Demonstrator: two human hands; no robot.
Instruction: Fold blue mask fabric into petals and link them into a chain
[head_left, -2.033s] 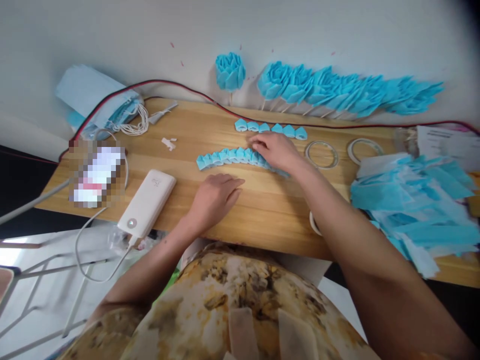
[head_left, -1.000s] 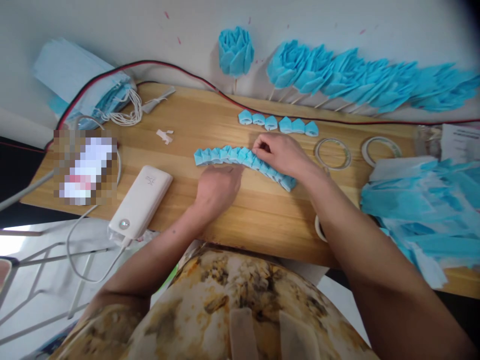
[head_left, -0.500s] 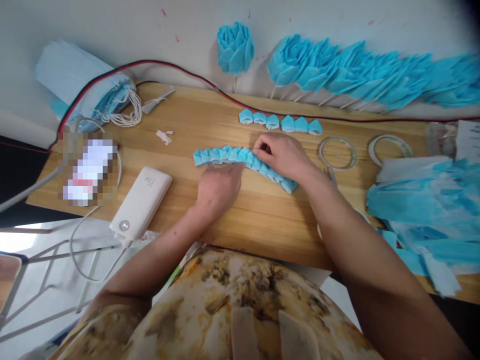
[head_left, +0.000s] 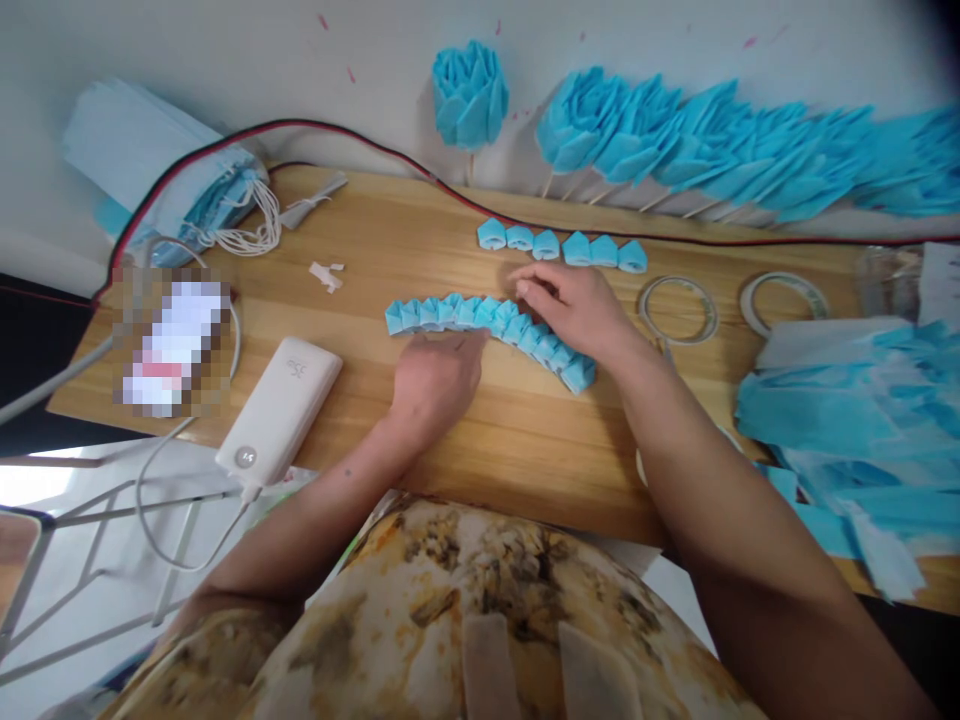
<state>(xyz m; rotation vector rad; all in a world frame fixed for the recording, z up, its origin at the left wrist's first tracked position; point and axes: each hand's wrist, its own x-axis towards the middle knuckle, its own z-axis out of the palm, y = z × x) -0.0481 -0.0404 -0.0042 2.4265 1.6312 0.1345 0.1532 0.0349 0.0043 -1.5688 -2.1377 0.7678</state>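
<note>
One curved chain of blue folds (head_left: 491,312) lies mid-tabletop (head_left: 360,240), two bare hands close to it. The left hand (head_left: 436,382), fingers curled, rests at the chain's 7 o'clock; whether it grips anything cannot be told. The right hand (head_left: 577,305) shows a narrow gap between thumb and forefinger, fingertips near the chain's edge at 1 o'clock. Six loose pieces (head_left: 589,248) line up farther out at 1, a power bank (head_left: 281,410) lies at 8, and a tape ring (head_left: 642,306) sits at 3.
</note>
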